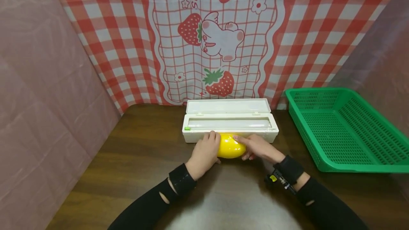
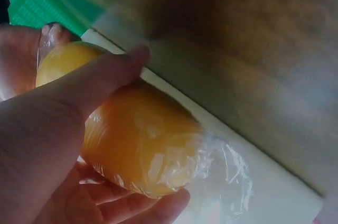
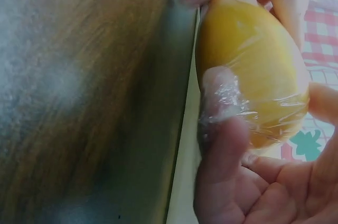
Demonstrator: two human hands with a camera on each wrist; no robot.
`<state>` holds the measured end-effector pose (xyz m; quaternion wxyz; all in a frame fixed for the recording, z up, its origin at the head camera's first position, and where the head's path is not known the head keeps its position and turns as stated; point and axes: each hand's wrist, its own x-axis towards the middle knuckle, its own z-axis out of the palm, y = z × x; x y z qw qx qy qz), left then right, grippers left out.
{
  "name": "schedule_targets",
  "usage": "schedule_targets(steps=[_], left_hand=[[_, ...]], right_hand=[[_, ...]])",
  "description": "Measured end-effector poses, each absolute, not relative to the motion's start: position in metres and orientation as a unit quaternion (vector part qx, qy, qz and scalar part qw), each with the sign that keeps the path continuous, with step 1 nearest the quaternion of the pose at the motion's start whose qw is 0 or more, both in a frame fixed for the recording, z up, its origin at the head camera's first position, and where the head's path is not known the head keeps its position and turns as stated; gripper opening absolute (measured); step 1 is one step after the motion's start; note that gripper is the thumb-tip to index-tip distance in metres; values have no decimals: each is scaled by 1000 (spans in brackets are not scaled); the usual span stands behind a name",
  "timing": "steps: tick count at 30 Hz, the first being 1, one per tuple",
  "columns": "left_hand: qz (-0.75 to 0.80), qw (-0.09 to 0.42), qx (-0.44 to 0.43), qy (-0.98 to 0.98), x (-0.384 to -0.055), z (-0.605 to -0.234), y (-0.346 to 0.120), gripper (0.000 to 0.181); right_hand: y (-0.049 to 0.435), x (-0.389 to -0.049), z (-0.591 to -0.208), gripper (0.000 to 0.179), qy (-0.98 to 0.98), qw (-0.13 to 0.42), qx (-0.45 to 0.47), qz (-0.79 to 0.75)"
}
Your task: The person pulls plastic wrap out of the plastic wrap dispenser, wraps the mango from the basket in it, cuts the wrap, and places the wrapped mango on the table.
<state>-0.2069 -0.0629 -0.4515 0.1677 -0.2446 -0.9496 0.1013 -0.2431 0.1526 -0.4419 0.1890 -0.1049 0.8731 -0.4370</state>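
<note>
In the head view, the yellow fruit (image 1: 231, 147) sits between the left hand (image 1: 205, 151) and the right hand (image 1: 260, 147), just in front of the white box (image 1: 191, 137), which stands near the middle of the far edge of the table (image 1: 137, 144). The hands hold opposite ends, perhaps so that the smooth, rounded fruit cannot roll or slip. The lid (image 1: 228, 106) is tipped back, leaving the clear roll (image 1: 228, 123) exposed, while the green basket (image 1: 306, 141) lies toward the far right corner, probably there to leave working room. In the left wrist view, the left hand grips the fruit with its thumb across one side and fingers curled round the other, and loose clear film (image 2: 235, 168) trails past the end. In the right wrist view, the film lies creased over the fruit, and the right hand clasps it from two sides, seemingly to keep the film snug; whether the film joins the roll, I cannot tell.
</note>
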Motion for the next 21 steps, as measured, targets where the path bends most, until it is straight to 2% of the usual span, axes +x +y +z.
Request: schedule_targets(steps=[4, 7, 9, 12, 17, 19, 21], left_hand=[[126, 192, -239, -943, -207, -450, -60, 75], [115, 177, -248, -946, -206, -446, -60, 70], [105, 164, -255, -947, -206, -442, -61, 69], [101, 148, -262, -948, -205, -436, -63, 69], [99, 130, -273, -948, -205, -430, -64, 70], [100, 121, -276, -948, -206, -428, -64, 70], [100, 111, -275, -950, -207, -426, -63, 70]], right_hand=[[154, -245, -443, 64, 873, 193, -112, -434], [160, -245, -441, 61, 865, 192, -128, -445], [165, -243, -438, 57, 871, 168, -141, -439], [171, -240, -431, 48, 906, 76, -173, -378], [170, -228, -423, 30, 930, -138, -242, -240], [164, -223, -423, 31, 910, -194, -302, -209], [158, -220, -424, 41, 887, -217, -367, -177]])
